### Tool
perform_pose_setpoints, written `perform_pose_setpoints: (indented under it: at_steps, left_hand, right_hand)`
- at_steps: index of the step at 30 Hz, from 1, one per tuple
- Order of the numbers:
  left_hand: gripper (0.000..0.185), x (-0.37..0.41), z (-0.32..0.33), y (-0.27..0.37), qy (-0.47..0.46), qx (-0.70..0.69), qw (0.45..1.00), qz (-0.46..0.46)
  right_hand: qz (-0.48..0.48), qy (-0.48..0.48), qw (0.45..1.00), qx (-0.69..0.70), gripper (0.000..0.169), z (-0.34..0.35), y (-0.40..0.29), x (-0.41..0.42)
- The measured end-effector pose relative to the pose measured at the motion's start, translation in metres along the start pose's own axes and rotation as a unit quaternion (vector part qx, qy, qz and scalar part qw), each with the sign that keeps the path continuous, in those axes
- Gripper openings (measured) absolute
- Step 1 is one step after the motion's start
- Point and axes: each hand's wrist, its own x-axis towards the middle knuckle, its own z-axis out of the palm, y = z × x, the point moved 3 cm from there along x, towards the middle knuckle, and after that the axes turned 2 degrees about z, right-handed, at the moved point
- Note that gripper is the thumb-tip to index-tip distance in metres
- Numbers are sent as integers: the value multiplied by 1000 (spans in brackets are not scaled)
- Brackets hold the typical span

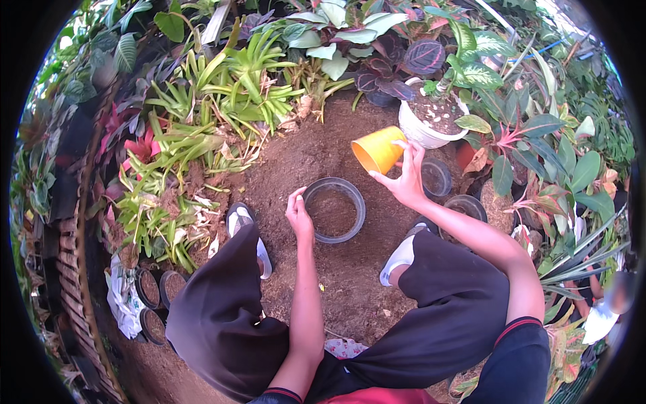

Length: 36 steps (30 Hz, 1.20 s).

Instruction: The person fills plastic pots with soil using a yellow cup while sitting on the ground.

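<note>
Between my feet a round black plastic plant pot (360,209) stands on the ground, with brown soil visible inside it. My left hand (301,218) is at the pot's left rim, fingers curled; whether they grip the rim or only touch it, I cannot tell. Up and to the right, my right hand (408,179) holds a small yellow plastic pot (379,149) between thumb and fingers. This pot is tilted over in the air, its mouth facing down and left. The inside of the yellow pot is mostly hidden.
A white planter (426,132) with a leafy plant stands beyond my right hand. Black pots (435,178) sit along the right. Uprooted-looking green plants (242,96) lie in a heap at left, near soil-filled pots (148,288) and a white plastic bag (121,298). Another person (603,315) is at far right.
</note>
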Motion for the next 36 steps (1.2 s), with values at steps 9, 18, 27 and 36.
perform_pose_setpoints:
  at_steps: [9, 18, 27, 36]
  left_hand:
    - [29, 0, 2, 1, -4, 11, 1000, 10]
    - [27, 1, 3, -5, -14, -4, 1000, -17]
    - [28, -2, 6, -2, -8, -4, 1000, -10]
    - [28, -2, 4, -2, -12, 19, 1000, -1]
  right_hand:
    - [264, -241, 920, -161, 90, 4, 91, -76]
    - [249, -232, 917, -208, 87, 1, 118, -82]
    - [374, -254, 876, -168, 83, 33, 106, -92]
    - [404, -287, 863, -100, 81, 31, 108, -78]
